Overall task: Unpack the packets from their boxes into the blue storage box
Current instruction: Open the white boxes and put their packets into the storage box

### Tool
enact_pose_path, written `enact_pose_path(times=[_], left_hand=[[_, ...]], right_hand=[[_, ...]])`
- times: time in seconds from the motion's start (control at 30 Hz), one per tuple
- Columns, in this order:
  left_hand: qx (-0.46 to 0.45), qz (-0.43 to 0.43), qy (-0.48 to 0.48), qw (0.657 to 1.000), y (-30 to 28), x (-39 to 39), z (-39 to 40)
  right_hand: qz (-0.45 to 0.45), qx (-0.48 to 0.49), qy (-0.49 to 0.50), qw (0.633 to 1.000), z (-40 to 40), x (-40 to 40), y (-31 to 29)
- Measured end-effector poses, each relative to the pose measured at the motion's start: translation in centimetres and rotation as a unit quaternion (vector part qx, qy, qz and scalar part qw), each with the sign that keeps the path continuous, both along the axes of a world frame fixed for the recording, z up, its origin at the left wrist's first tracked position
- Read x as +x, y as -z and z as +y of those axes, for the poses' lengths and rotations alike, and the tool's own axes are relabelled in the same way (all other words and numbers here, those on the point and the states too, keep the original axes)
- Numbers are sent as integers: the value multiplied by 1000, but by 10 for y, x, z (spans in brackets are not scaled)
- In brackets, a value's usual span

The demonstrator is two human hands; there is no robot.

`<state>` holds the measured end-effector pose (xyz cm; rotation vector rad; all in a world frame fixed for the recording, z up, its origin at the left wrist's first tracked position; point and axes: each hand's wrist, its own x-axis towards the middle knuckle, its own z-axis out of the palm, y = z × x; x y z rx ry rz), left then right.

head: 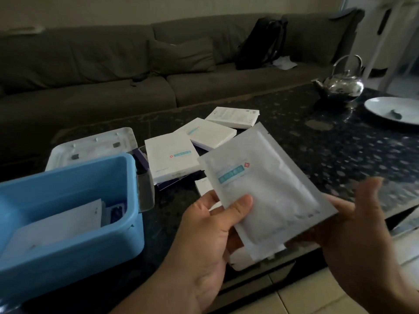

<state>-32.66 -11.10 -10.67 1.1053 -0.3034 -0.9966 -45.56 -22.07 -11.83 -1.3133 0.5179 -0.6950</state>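
A flat white packet [267, 184] with a light blue label is held up over the table's near edge. My left hand [204, 241] grips its lower left corner, thumb on top. My right hand [353, 230] is under its right edge, fingers spread. A white box flap [247, 257] shows beneath the packet at my left palm. The blue storage box [74, 243] stands at the left with white packets [56, 225] lying inside. Three white boxes [170, 157] [210, 132] [233, 116] lie on the dark table behind the packet.
The white lid [95, 146] lies behind the blue box. A steel kettle [342, 85] and a white plate [394, 109] stand at the table's far right. A grey sofa [113, 71] with a black bag [263, 41] runs behind the table.
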Motion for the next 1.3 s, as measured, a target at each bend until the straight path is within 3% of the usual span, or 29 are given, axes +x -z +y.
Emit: enact_pose_path(times=[0.13,0.3,0.53,0.67,0.8,0.9,0.97,1.03,1.17,1.3], left_hand=[[-10,25,-22,999,-3,-2,1],[-66,5,-32,997,-26,31,14],[-67,-147,-38,986,-66,84,49],[-66,-226,-63,970,-87,123,84],[-72,-264,-137,952,-95,162,127],[-68,-241,-172,953,-91,186,154],[-63,-195,-198,959,-88,198,171],[-10,-201,-234,951,-83,210,184],[99,-255,-391,879,-77,230,206],[55,-202,-444,871,-80,232,219]], right_hand=[[44,-81,9,996,6,12,-12],[40,-76,-33,996,0,14,-44],[18,-85,-42,995,-3,66,-95],[37,-152,-89,984,15,108,-118],[69,-211,-148,964,42,148,-123],[81,-222,-188,953,67,177,-121],[113,-211,-217,946,83,195,-117],[162,-183,-244,939,95,210,-110],[277,-150,-277,908,116,238,-93],[360,-107,-277,885,137,261,-71]])
